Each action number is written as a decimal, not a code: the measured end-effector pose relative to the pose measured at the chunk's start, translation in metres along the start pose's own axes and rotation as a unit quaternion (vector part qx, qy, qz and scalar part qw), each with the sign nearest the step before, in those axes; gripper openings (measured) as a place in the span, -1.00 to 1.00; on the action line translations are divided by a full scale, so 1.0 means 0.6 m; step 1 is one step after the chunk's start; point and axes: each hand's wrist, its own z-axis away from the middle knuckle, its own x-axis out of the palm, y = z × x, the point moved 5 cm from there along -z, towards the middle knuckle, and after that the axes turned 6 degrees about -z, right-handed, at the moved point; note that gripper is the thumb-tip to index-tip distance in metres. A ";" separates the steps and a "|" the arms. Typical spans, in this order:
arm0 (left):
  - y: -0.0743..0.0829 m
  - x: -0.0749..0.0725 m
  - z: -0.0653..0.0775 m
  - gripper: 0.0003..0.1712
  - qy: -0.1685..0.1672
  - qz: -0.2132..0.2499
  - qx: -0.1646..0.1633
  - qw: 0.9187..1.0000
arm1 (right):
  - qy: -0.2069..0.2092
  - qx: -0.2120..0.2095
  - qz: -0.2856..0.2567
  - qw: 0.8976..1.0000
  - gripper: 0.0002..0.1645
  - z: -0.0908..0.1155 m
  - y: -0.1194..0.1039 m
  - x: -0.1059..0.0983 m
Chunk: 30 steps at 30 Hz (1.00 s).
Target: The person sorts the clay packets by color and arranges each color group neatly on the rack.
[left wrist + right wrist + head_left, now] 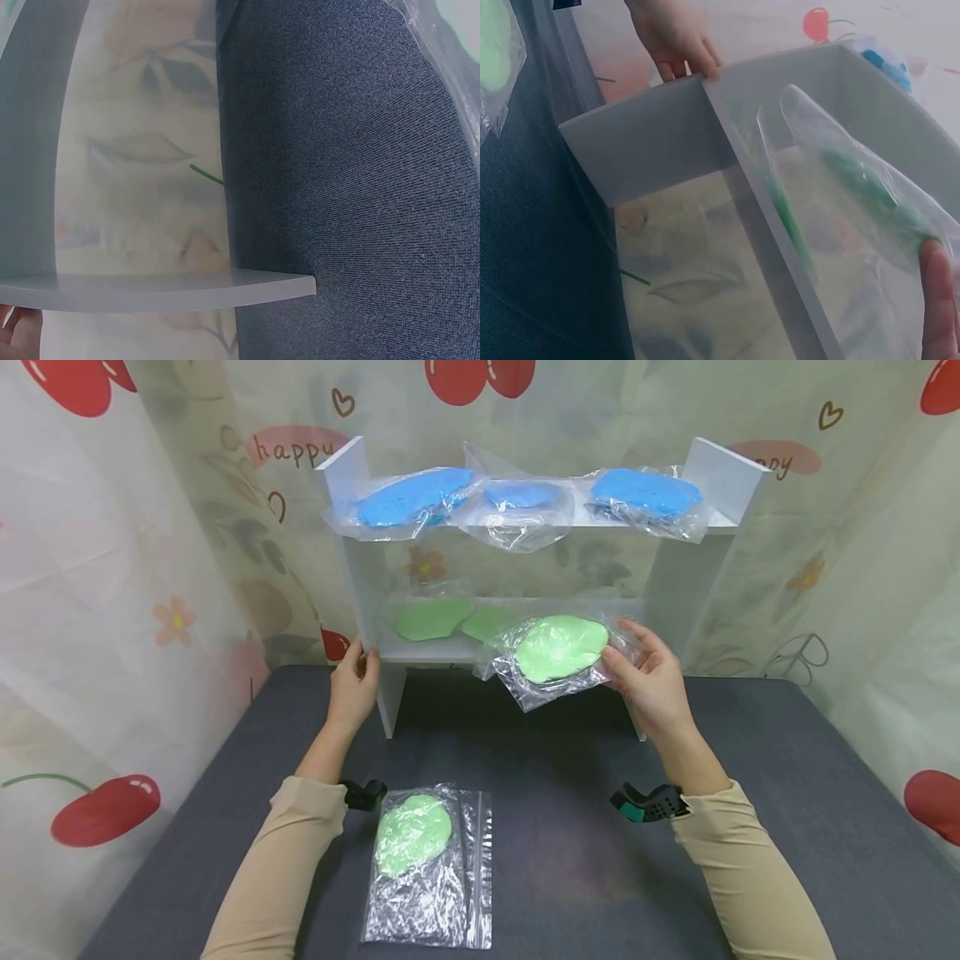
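Note:
My right hand (651, 681) pinches the right edge of a clear plastic bag with a flat light-green piece (562, 648) in it, held in front of the lower board of a white two-tier shelf (435, 652). In the right wrist view, the bagged green piece (870, 184) is tilted above that board, close to my right thumb and finger (937, 300). My left hand (354, 687) holds the shelf's left side panel at the height of the lower board. On that board lie two more bagged green pieces (435, 619), the right one partly hidden by the held bag.
Three clear bags with blue pieces (416, 497) lie along the upper board. Another bagged green piece (414, 835) in a zip bag lies on the dark tabletop (570, 852) between my forearms. Patterned curtains (172, 552) surround the table. A thin cable (806, 647) shows at the back right.

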 end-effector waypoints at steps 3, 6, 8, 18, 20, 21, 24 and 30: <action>-0.001 0.000 0.000 -0.47 0.001 0.000 -0.002 1.000 | 0.016 -0.002 -0.009 1.000 -0.49 -0.003 -0.001 -0.001; -0.002 0.001 -0.001 -0.47 0.002 -0.002 -0.002 1.000 | 0.036 -0.001 -0.007 0.999 -0.44 -0.005 -0.001 -0.001; -0.003 0.001 -0.001 -0.47 0.002 -0.003 -0.002 1.000 | 0.046 0.001 -0.004 0.999 -0.41 -0.006 -0.001 0.000; 0.001 0.000 0.001 -0.47 0.005 0.003 -0.001 1.000 | 0.093 -0.001 0.004 0.996 -0.41 -0.016 -0.001 0.000; 0.001 0.000 0.001 -0.47 0.004 0.003 -0.002 1.000 | 0.107 -0.003 0.001 0.994 -0.43 -0.019 -0.001 0.000; 0.001 0.000 0.001 -0.47 0.002 0.003 -0.002 1.000 | 0.113 -0.004 -0.006 0.994 -0.45 -0.021 0.000 -0.001; -0.001 0.000 0.000 -0.47 0.000 0.003 -0.001 1.000 | 0.133 -0.013 -0.025 0.991 -0.47 -0.026 0.002 -0.002; -0.003 0.000 0.001 -0.47 -0.004 -0.001 0.000 1.000 | 0.146 -0.029 -0.038 0.988 -0.42 -0.033 0.008 -0.002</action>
